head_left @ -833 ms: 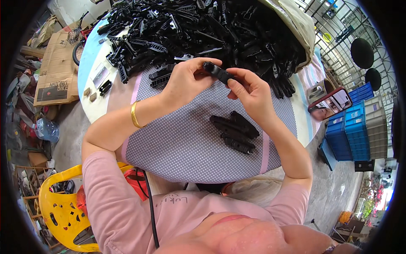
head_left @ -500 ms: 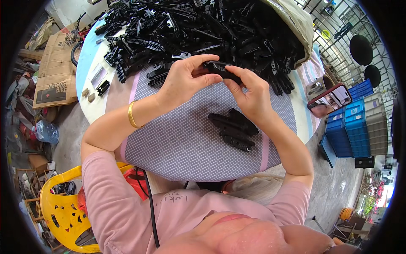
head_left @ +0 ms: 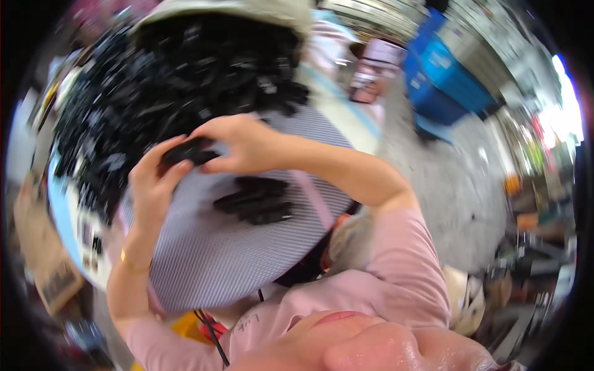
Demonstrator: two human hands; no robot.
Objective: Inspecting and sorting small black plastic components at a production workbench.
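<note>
left hand [head_left: 151,179] and right hand [head_left: 242,142] grips both close on one black part [head_left: 194,150]; a small pile [head_left: 257,203], perhaps done, lies on the worktop [head_left: 223,266]; the big heap [head_left: 185,74] seems left.

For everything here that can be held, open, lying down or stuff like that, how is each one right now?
Left grip: closed on the black part
Right grip: closed on it too
Black part: held, off the table
Small black group: lying loose on the cloth
Big black heap: piled up, blurred
Pale sack: open
Phone: too blurred to tell if lit
</note>
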